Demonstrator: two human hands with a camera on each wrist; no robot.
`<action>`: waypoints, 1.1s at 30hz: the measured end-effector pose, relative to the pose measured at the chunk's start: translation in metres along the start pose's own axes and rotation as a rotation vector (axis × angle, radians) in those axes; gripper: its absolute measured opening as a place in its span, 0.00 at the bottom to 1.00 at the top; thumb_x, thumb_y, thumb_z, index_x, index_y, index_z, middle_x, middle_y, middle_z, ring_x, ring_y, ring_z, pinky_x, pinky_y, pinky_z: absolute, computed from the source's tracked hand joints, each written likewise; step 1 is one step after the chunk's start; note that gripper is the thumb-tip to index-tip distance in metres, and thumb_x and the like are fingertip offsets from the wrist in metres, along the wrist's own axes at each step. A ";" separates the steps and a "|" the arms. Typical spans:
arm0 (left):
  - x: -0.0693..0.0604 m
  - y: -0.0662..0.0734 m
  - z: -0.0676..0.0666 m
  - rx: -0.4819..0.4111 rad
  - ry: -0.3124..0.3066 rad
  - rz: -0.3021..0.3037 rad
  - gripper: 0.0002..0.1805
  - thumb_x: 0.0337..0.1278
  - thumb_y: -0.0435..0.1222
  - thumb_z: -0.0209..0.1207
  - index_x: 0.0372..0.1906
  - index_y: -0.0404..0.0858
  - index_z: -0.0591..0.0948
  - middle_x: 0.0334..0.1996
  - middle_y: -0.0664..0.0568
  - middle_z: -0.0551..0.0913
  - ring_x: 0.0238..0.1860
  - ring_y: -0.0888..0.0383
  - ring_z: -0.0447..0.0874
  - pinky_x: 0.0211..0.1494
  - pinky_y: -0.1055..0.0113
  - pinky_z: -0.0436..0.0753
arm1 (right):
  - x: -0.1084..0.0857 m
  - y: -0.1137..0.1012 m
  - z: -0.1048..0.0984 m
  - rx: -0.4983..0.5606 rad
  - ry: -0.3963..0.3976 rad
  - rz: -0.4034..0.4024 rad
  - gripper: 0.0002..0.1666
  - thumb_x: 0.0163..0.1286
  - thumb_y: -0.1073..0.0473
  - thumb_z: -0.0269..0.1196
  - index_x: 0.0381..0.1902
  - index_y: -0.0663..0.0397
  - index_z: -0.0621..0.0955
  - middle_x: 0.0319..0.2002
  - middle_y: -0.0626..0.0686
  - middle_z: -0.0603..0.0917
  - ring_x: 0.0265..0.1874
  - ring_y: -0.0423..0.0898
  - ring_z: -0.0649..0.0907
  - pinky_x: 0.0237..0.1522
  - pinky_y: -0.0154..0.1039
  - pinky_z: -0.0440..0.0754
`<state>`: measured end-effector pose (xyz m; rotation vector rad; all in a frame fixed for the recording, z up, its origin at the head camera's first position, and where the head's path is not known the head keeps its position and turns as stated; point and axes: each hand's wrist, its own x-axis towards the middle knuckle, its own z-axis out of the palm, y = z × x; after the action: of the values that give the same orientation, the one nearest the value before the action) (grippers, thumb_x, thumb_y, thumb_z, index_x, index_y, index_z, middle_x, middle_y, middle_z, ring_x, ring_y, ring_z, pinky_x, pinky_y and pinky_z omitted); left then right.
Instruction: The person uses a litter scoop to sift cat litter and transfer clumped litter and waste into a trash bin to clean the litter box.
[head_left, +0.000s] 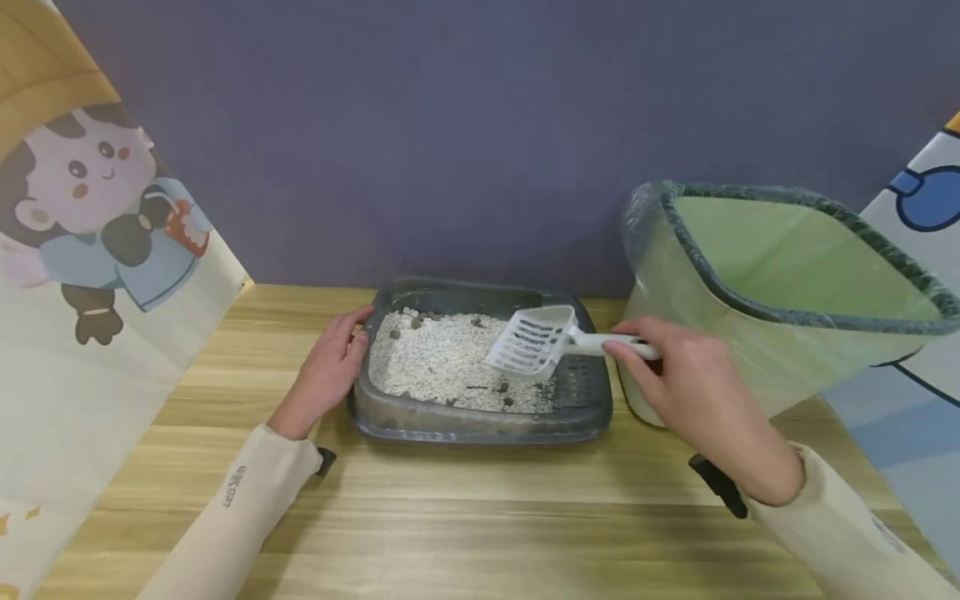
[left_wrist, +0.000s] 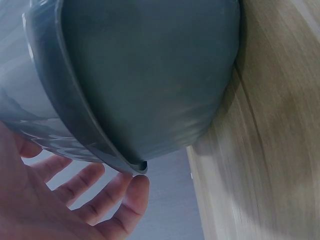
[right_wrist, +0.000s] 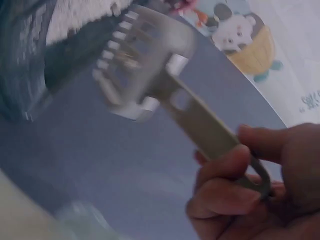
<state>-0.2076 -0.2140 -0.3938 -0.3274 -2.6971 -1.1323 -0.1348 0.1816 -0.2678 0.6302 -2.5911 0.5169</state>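
A grey litter box (head_left: 480,429) holds pale granular litter (head_left: 442,358) with several dark clumps in it. My left hand (head_left: 330,362) rests against the box's left rim, its loosely bent fingers (left_wrist: 90,175) touching the rim's edge. Above the box's right part, my right hand (head_left: 686,367) grips the handle of a white slotted litter scoop (head_left: 528,342). Thumb and fingers wrap the handle's end in the right wrist view. There the scoop (right_wrist: 200,120) is blurred, and a small light-brown bit shows among its slots.
Right of the box stands a pale green trash bin (head_left: 690,333) lined with a clear bag, its mouth tilted toward me. A dark blue-grey panel (head_left: 450,142) rises behind the wooden tabletop (head_left: 480,525). Cartoon-printed panels (head_left: 112,200) flank both sides.
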 end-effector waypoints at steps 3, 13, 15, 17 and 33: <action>0.000 0.000 0.000 -0.003 0.002 0.005 0.25 0.72 0.40 0.39 0.71 0.39 0.61 0.61 0.41 0.67 0.50 0.46 0.71 0.52 0.46 0.72 | 0.006 0.003 0.016 0.011 -0.129 0.035 0.14 0.69 0.52 0.59 0.44 0.55 0.82 0.26 0.48 0.81 0.15 0.39 0.74 0.19 0.38 0.73; 0.000 0.002 0.000 -0.001 0.011 -0.003 0.25 0.72 0.40 0.39 0.70 0.40 0.62 0.60 0.42 0.68 0.50 0.46 0.72 0.53 0.46 0.73 | 0.029 0.019 0.047 0.104 -0.307 -0.163 0.12 0.66 0.59 0.62 0.46 0.54 0.81 0.35 0.47 0.81 0.19 0.37 0.69 0.22 0.35 0.70; 0.000 0.002 0.000 -0.002 0.008 -0.004 0.25 0.72 0.40 0.39 0.71 0.40 0.61 0.61 0.42 0.68 0.50 0.46 0.72 0.53 0.46 0.73 | 0.035 0.017 0.054 0.118 -0.340 -0.178 0.11 0.66 0.58 0.62 0.45 0.54 0.82 0.36 0.47 0.81 0.20 0.37 0.70 0.23 0.36 0.71; 0.000 0.002 0.000 -0.004 0.004 -0.009 0.25 0.72 0.40 0.39 0.71 0.40 0.61 0.61 0.42 0.68 0.50 0.46 0.72 0.53 0.46 0.73 | 0.041 0.013 0.060 0.127 -0.372 -0.176 0.12 0.66 0.58 0.62 0.46 0.54 0.82 0.37 0.48 0.82 0.22 0.36 0.74 0.25 0.36 0.74; 0.001 0.001 0.001 -0.006 -0.001 -0.016 0.25 0.72 0.41 0.39 0.71 0.41 0.61 0.59 0.44 0.69 0.48 0.48 0.72 0.49 0.48 0.75 | 0.052 -0.002 0.130 0.207 -0.768 -0.144 0.13 0.71 0.57 0.55 0.51 0.52 0.77 0.32 0.47 0.81 0.17 0.40 0.69 0.25 0.38 0.69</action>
<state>-0.2080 -0.2131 -0.3936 -0.3078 -2.7025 -1.1453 -0.2157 0.1047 -0.3520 1.2831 -3.1729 0.5820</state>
